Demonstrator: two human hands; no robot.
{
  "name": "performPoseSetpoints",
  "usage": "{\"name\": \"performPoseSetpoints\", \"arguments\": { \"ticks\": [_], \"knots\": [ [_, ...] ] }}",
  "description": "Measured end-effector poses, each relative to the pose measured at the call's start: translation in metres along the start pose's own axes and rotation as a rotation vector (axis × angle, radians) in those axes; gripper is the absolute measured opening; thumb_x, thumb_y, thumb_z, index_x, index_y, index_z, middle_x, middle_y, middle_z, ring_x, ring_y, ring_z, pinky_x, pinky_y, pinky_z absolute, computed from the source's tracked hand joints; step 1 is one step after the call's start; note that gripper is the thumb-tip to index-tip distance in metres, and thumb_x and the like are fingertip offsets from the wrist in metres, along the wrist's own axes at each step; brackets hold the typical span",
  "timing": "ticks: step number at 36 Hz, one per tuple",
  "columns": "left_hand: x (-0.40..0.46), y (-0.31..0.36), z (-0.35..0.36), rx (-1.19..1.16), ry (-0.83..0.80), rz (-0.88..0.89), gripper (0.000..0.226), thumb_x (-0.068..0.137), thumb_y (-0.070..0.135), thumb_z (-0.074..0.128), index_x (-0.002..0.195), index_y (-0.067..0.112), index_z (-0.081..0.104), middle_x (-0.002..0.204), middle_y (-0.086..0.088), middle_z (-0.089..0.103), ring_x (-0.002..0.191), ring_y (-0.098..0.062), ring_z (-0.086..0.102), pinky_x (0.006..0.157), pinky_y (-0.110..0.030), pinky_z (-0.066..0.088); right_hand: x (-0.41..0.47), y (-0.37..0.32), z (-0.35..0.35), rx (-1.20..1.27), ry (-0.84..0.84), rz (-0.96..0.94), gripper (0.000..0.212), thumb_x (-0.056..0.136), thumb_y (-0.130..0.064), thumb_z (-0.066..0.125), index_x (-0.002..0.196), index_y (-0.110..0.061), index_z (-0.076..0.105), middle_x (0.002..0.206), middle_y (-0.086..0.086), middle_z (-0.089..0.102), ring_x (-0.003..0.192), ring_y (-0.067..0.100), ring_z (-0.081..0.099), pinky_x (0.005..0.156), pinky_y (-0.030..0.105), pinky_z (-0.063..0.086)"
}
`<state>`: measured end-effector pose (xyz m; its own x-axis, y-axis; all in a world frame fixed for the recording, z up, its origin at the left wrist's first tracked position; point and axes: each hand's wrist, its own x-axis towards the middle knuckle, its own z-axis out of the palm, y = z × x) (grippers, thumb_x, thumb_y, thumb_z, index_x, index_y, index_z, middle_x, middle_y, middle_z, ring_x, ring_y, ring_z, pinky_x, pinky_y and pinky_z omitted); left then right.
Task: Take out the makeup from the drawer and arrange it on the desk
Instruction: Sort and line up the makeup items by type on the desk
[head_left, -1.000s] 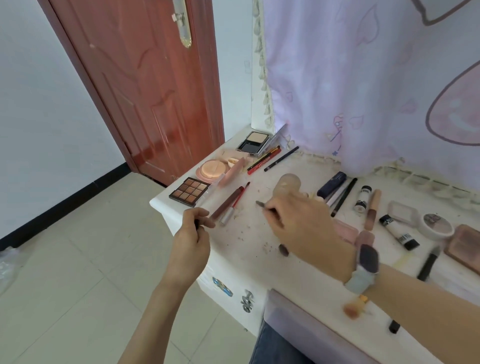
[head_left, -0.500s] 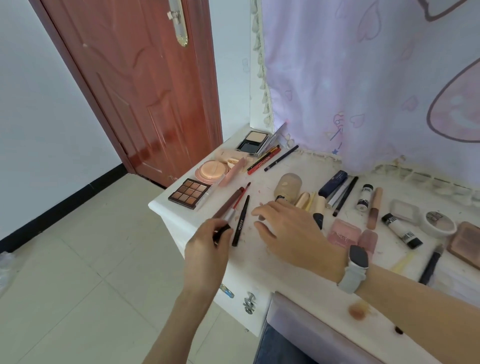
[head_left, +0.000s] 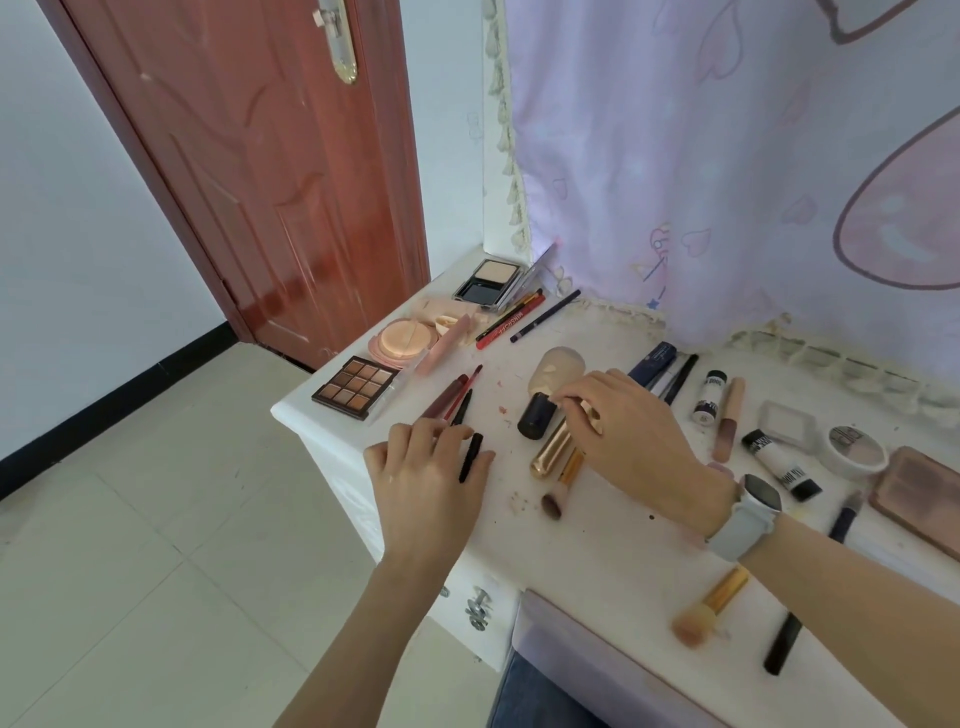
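Makeup lies spread over the white desk (head_left: 597, 540). My left hand (head_left: 426, 483) rests near the desk's left front edge, and a black pencil (head_left: 471, 456) lies between its thumb and index finger, beside the dark red pencils (head_left: 457, 392). My right hand (head_left: 634, 431), wearing a watch, curls its fingers over a gold tube (head_left: 550, 451) next to the beige foundation bottle (head_left: 553, 371) with a dark cap. A gold-handled brush (head_left: 563, 480) pokes out from under that hand.
An eyeshadow palette (head_left: 356, 387), a puff compact (head_left: 402, 340) and an open powder compact (head_left: 485, 280) fill the left corner. Tubes, jars and a pink palette (head_left: 919, 493) lie to the right. A brush (head_left: 706, 608) lies near the front edge. Behind hangs a curtain (head_left: 727, 156).
My left hand moved onto the desk and brought the black pencil down beside the red ones. My right hand shifted right onto the gold tube by the foundation bottle.
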<state>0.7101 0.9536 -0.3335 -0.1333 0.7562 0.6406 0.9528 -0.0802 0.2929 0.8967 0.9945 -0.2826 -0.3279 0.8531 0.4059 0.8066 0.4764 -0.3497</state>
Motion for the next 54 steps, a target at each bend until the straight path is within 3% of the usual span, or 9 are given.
{"name": "performPoseSetpoints", "arguments": {
  "ticks": [4,8,14,21,26,34,45,49,54],
  "knots": [
    [-0.008,-0.005,-0.002,-0.01,0.013,0.039,0.009,0.077,0.025,0.068,0.081,0.02,0.074,0.082,0.003,0.067,0.076,-0.023,0.057,0.069,-0.033,0.031,0.006,0.008,0.004,0.029,0.021,0.014,0.016,0.092,-0.018,0.049,0.098,-0.016,0.065,0.089,-0.006,0.062,0.08,0.013,0.051,0.064,0.028,0.042],
    [-0.005,-0.009,-0.001,-0.017,-0.015,0.04,0.01,0.073,0.02,0.079,0.082,0.019,0.075,0.08,0.003,0.068,0.076,-0.023,0.059,0.068,-0.032,0.031,0.017,0.015,0.01,0.043,0.028,0.026,0.017,0.092,-0.018,0.048,0.097,-0.018,0.064,0.085,-0.016,0.049,0.078,0.009,0.045,0.064,0.025,0.033],
    [0.0,-0.012,0.004,-0.027,0.008,0.064,0.009,0.074,0.017,0.077,0.083,0.019,0.075,0.08,0.002,0.066,0.075,-0.022,0.058,0.07,-0.031,0.029,0.057,0.031,0.01,-0.015,-0.063,-0.021,0.025,0.096,-0.015,0.042,0.107,-0.015,0.065,0.106,0.001,0.063,0.099,0.019,0.053,0.078,0.035,0.045],
    [0.008,-0.014,0.006,-0.008,0.036,0.035,0.008,0.072,0.015,0.078,0.078,0.018,0.074,0.078,0.001,0.067,0.073,-0.023,0.059,0.071,-0.029,0.026,0.123,0.061,0.016,-0.251,-0.268,-0.015,0.036,0.095,-0.007,0.038,0.123,-0.014,0.058,0.119,0.013,0.055,0.111,0.031,0.048,0.085,0.044,0.045],
    [0.007,-0.014,0.007,-0.03,0.041,0.036,0.009,0.073,0.014,0.078,0.079,0.018,0.074,0.078,0.002,0.067,0.073,-0.023,0.059,0.071,-0.028,0.025,0.143,0.072,0.03,-0.477,-0.412,-0.17,0.041,0.092,-0.003,0.042,0.129,-0.016,0.052,0.12,0.011,0.051,0.11,0.028,0.044,0.089,0.039,0.041],
    [0.009,-0.014,0.008,-0.018,0.044,0.022,0.006,0.075,0.014,0.074,0.078,0.019,0.074,0.076,0.004,0.066,0.071,-0.022,0.058,0.071,-0.028,0.025,0.155,0.077,0.035,-0.702,-0.477,-0.358,0.023,0.093,-0.003,0.04,0.111,-0.01,0.052,0.118,0.006,0.05,0.11,0.023,0.04,0.082,0.04,0.047],
    [0.012,-0.009,0.007,-0.014,0.002,-0.053,0.006,0.076,0.017,0.076,0.081,0.018,0.073,0.079,0.002,0.066,0.073,-0.023,0.056,0.072,-0.03,0.027,0.107,0.049,-0.009,-0.207,0.042,-0.344,0.014,0.089,-0.006,0.053,0.1,-0.001,0.061,0.08,0.014,0.064,0.075,0.032,0.059,0.065,0.037,0.041],
    [0.01,-0.004,0.001,-0.113,-0.021,-0.05,0.029,0.077,0.019,0.077,0.103,0.01,0.069,0.095,-0.006,0.065,0.085,-0.028,0.06,0.075,-0.037,0.04,0.074,0.025,-0.028,-0.02,-0.041,-0.344,0.02,0.094,-0.012,0.05,0.108,-0.012,0.063,0.077,0.0,0.058,0.06,0.014,0.049,0.052,0.026,0.039],
    [0.014,0.012,-0.017,-0.47,-0.139,-0.073,0.062,0.082,0.036,0.066,0.134,0.01,0.046,0.122,-0.008,0.052,0.106,-0.023,0.056,0.092,-0.034,0.046,0.04,0.015,-0.036,0.149,-0.362,-0.237,0.025,0.095,-0.021,0.048,0.115,-0.022,0.063,0.088,-0.009,0.058,0.074,0.013,0.056,0.069,0.028,0.045]
  ]
}}
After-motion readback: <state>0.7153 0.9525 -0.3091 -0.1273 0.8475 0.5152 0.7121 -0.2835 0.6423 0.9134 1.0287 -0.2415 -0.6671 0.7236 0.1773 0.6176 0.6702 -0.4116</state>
